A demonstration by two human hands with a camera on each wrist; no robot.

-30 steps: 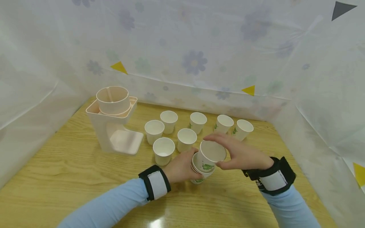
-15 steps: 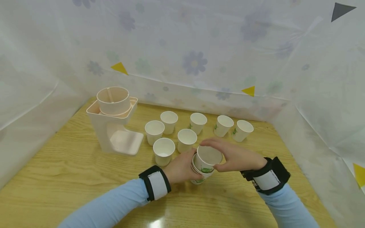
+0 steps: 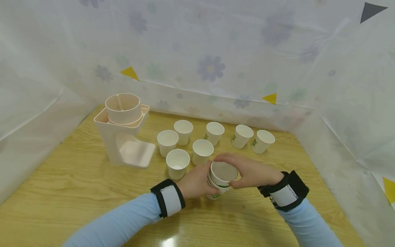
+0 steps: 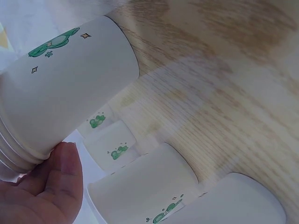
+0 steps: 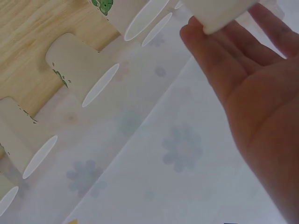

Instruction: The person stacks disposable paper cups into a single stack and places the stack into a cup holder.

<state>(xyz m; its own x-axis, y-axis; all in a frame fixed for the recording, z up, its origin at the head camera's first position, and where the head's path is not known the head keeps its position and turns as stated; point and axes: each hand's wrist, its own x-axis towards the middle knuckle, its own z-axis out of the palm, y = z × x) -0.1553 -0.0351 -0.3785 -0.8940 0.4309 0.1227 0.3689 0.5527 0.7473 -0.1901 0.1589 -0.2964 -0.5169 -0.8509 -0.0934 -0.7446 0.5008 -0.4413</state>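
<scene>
My left hand [image 3: 197, 180] grips a stack of nested white paper cups [image 3: 214, 197] near its rims. In the left wrist view the stack [image 4: 70, 79] shows a green printed picture and several layered rims, with fingers [image 4: 67, 161] just under them. Held by my right hand [image 3: 251, 170], the top paper cup [image 3: 224, 171] sits mostly inside the stack, mouth up. Thumb and fingers are spread across its rim. The right wrist view shows fingertips [image 5: 191, 30] at that cup's rim [image 5: 217, 21]; the rest of it is cut off.
Several single paper cups stand upright behind the hands, the nearest cup [image 3: 177, 164] just beyond my left hand. Further right is another cup [image 3: 262, 142]. At the left stands a pale pink machine-like stand [image 3: 115, 144] with a round top bowl [image 3: 122, 113]. White sheeting [image 3: 185, 92] encloses the wooden table [image 3: 77, 192].
My right hand has moved left and slightly down, lowering the top cup deeper into the stack until its green print is nearly covered. The left hand and the standing cups have stayed put.
</scene>
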